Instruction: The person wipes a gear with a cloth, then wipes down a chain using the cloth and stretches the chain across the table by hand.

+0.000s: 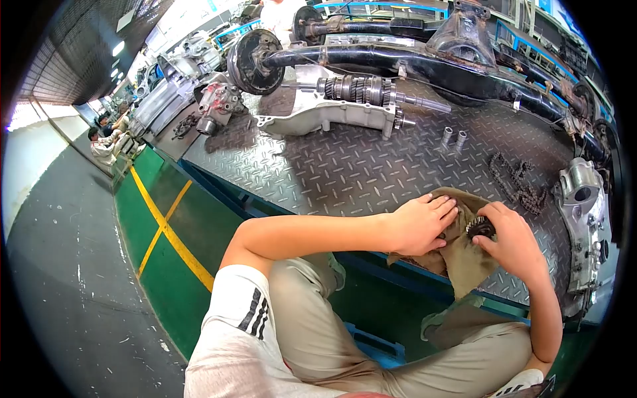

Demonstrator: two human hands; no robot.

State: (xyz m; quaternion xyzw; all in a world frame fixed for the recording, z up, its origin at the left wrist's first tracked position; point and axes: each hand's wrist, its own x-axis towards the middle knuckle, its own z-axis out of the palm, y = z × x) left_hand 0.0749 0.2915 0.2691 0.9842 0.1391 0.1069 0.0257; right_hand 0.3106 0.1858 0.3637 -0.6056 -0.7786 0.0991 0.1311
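Observation:
A small dark toothed gear (480, 227) is gripped between the thumb and fingers of my right hand (514, 239), just above a brown cloth (470, 262). My left hand (423, 224) lies on the cloth with its fingers stretched out, pressing it near the table's front edge. Part of the cloth hangs over that edge. The palm side of both hands is hidden.
On the steel tread-plate table (318, 176) stand a gearbox housing half with a gear shaft (355, 89), two small metal sleeves (454, 137), a chain (517, 182) and an aluminium casing (584, 225). A long black axle (371, 58) spans the back. Other people (105, 142) sit far left.

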